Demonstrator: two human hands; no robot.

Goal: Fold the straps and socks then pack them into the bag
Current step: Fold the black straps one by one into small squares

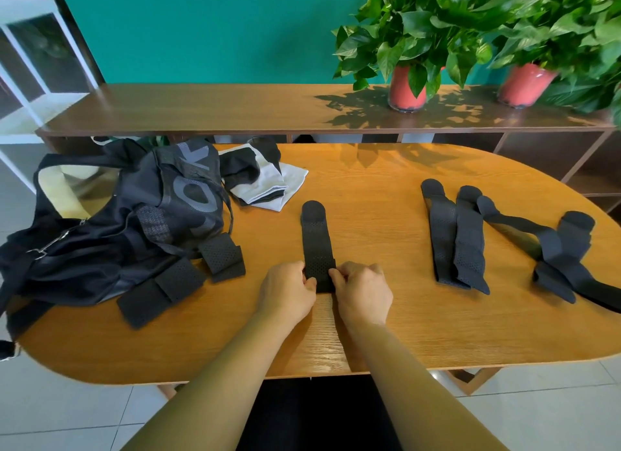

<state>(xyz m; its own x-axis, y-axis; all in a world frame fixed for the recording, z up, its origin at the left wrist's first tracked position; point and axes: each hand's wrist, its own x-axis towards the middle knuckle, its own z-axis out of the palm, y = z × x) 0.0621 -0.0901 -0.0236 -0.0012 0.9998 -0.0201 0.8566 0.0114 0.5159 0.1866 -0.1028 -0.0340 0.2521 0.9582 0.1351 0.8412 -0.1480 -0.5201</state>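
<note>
Two-handed pinch on the near end of a black strap [316, 242] at the middle of the table [386, 323]: left hand [289, 289] curled on its left edge, right hand [363, 292] curled on its right edge, fingertips on the fabric. Lies flat, runs straight away from the body, ends in a rounded tip. Left of it, just beside the bag [134, 215], two folded straps [221, 255], the nearer one touching the bag's fabric. Slumps at the table's left end, gapes on its far-left side. Behind the bag, a loose heap of grey-and-black socks [265, 182]. To the right, well apart from both hands, unfolded straps [453, 242]: two side by side, more crossed nearer the right edge. On the shelf [201, 108] beyond, two potted plants [406, 87].
</note>
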